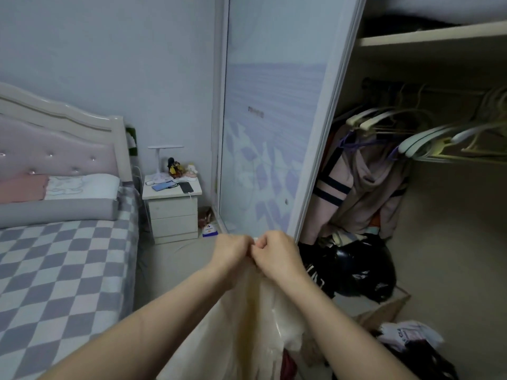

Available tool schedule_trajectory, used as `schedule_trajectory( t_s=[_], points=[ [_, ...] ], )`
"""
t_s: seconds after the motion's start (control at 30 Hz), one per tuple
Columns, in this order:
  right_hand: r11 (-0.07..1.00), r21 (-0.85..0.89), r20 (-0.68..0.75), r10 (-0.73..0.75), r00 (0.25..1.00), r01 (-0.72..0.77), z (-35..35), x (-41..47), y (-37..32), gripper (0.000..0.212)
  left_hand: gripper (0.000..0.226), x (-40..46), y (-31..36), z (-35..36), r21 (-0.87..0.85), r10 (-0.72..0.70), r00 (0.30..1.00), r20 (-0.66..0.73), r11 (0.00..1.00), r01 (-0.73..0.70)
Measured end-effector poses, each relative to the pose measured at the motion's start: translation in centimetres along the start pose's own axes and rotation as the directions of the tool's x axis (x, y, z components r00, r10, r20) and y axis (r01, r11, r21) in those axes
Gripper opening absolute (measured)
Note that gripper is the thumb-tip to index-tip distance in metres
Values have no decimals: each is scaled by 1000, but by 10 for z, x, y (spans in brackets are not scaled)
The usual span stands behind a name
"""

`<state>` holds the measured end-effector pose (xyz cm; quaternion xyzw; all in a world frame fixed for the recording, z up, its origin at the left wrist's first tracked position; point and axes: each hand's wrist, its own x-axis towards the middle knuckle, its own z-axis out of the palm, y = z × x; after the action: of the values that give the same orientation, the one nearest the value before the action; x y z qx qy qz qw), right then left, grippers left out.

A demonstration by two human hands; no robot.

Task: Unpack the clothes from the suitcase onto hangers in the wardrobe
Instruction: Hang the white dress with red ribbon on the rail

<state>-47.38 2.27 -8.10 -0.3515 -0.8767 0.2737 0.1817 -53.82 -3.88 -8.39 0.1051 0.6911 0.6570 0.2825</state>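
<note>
Beside the bed [55, 256], the wardrobe [428, 187] stood open, hangers [422, 141] on its rail. A pale garment [247, 325] was pinched at its top edge by the left hand [233, 249] and right hand [277, 253], both clenched on it. It appeared light, thin and limp; the shoulders seemed the best hold.

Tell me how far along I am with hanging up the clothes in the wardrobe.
Early to midway, as a guess. One pinkish-beige hooded garment already hangs on the rail. Your left hand and right hand both pinch the top of a cream garment, held up with no hanger on it yet. Many empty hangers wait on the rail, and loose clothes still lie low at the right.
</note>
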Motion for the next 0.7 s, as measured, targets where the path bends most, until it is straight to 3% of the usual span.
schedule_trajectory(
  t_s=[0.13,0.27,0.3,0.4,0.5,0.7],
  points=[
    [993,71,146,83,986,-94,-7,-4,-1,32,35,4,-7,10,118,84,995,-58,990,-76],
    [897,379,288,120,950,-228,-9,-12,0,31,41,6,-10,7,332,242,970,-7,916,-226],
    [852,450,331,118,936,-267,-10,-13,0,30,36,5,-9,5,440,322,946,14,848,-296],
    [761,554,415,99,904,-338,-14,-15,1,28,26,4,-4,-4,709,547,821,160,516,-482],
    [711,602,450,74,890,-363,-16,-15,3,28,30,3,-2,-11,745,632,722,283,330,-580],
    [651,662,435,70,898,-371,-9,-14,3,23,42,3,-2,-19,625,674,686,273,418,-659]
  ],
)
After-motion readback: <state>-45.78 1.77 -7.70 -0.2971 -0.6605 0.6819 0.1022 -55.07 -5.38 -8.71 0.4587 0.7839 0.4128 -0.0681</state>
